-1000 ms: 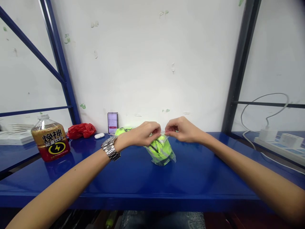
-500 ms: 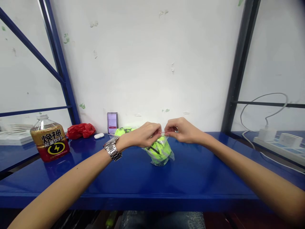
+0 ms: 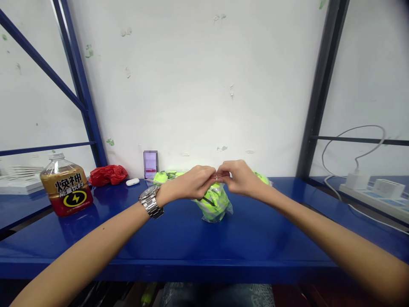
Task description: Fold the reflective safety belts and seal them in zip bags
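A clear plastic bag (image 3: 214, 205) with a folded neon yellow-green garment inside stands on the blue table, its top edge raised between my hands. My left hand (image 3: 200, 181), below a silver wristwatch (image 3: 151, 202), pinches the bag's upper edge. From the other side my right hand (image 3: 238, 177) pinches the same edge, with its fingertips almost touching the left ones. Grey bands show on the garment through the plastic. Behind my left hand lies more neon material (image 3: 164, 176), and another neon piece (image 3: 262, 177) shows past my right wrist.
On the left stand a large drink bottle (image 3: 68, 187), a red plastic bag (image 3: 108, 175) and a white earphone case (image 3: 132, 182). A phone (image 3: 150, 164) leans against the wall. At the right, chargers sit on a power strip (image 3: 377, 197) with a white cable. The table's front edge (image 3: 204, 268) is near me.
My right hand has moved slightly left, closer to my left hand along the bag's edge. A neon piece behind my right wrist has come into sight.
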The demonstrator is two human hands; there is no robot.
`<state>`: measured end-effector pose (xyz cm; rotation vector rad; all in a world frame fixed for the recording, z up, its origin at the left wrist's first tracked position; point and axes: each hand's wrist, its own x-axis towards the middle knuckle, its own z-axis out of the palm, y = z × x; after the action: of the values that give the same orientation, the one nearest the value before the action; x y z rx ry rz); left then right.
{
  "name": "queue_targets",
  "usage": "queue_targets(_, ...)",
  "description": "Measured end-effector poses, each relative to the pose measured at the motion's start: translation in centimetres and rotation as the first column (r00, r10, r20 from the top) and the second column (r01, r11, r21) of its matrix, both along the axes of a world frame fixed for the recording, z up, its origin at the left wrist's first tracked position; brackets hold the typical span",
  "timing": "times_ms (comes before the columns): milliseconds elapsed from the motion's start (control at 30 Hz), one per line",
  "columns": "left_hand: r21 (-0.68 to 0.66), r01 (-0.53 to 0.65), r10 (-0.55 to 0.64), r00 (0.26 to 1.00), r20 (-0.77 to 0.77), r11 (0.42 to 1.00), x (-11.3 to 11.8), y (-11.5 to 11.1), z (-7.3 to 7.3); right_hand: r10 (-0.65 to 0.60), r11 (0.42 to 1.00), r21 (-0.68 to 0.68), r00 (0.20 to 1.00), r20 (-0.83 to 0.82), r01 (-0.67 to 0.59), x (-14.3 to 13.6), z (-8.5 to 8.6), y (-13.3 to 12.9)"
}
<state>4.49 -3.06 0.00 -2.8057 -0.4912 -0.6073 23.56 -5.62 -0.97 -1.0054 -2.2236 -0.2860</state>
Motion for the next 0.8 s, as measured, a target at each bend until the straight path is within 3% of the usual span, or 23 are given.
queue_targets(167, 0.055, -0.108, 0.11, 0.993, -0.032, 0.993, 0.3, 0.5, -0.8, -0.162, 0.982, 0.113, 0.984, 0.08, 0.152, -0.6, -0.6, 0.3)
queue_targets(367, 0.05, -0.151, 0.148, 0.988, 0.044, 0.987, -0.4, 1.1, -1.1, -0.145, 0.984, 0.104, 0.989, -0.016, 0.146, 0.5, -1.0, 1.0)
queue_targets(533, -0.011, -0.208, 0.208, 0.978, 0.001, 0.978, -2.3, 1.7, -1.4, -0.143, 0.986, 0.077, 0.985, -0.1, 0.151, 2.1, -0.8, 0.9)
queue_targets(800, 0.007, -0.177, 0.176, 0.984, 0.023, 0.984, -2.2, 1.2, -3.2, -0.19, 0.976, 0.097, 0.98, -0.054, 0.194, 2.1, -0.9, 0.5)
